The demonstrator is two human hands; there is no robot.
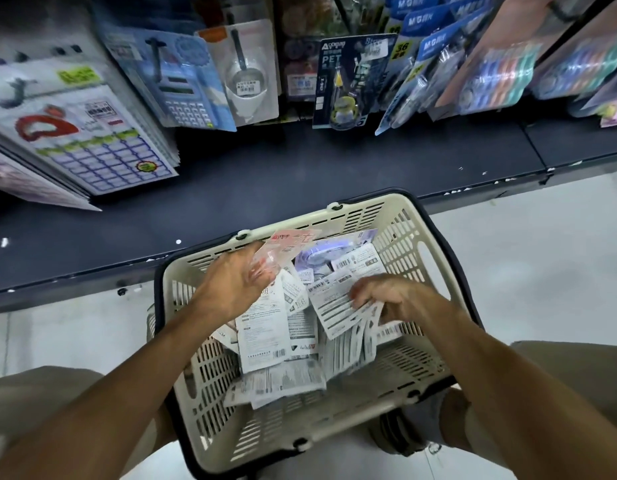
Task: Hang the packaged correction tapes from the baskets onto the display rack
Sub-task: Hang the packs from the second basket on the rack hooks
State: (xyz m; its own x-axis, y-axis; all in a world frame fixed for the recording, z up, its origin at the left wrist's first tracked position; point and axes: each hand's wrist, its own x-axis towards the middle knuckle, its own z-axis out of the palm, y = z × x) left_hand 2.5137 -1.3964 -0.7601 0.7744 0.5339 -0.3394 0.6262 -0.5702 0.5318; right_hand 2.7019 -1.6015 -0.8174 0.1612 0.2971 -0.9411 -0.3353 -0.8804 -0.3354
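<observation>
Two bare forearms reaching down into the basket (400, 237), knees in tan shorts at either side of it. Cream slotted plastic, dark rim, sitting on pale floor just in front of a dark shelf base (300, 168). Inside the basket, a loose heap of packaged correction tapes (265, 337), mostly lying back-side up with white printed cards and barcodes showing. Left hand (236, 285) raised over the basket's far left corner, fingers curled round a pink-carded pack (286, 247) lifted clear of the heap. Right hand (393, 299) lower, near the basket's right wall, fingers bent and pinching a fanned bunch of white-backed packs (338, 306) resting on the heap. Beyond the basket, above the shelf base, hanging goods on the display rack (355, 81): a calculator pack (185, 84), sticker sheets (92, 140), blue-carded packs at far right.
</observation>
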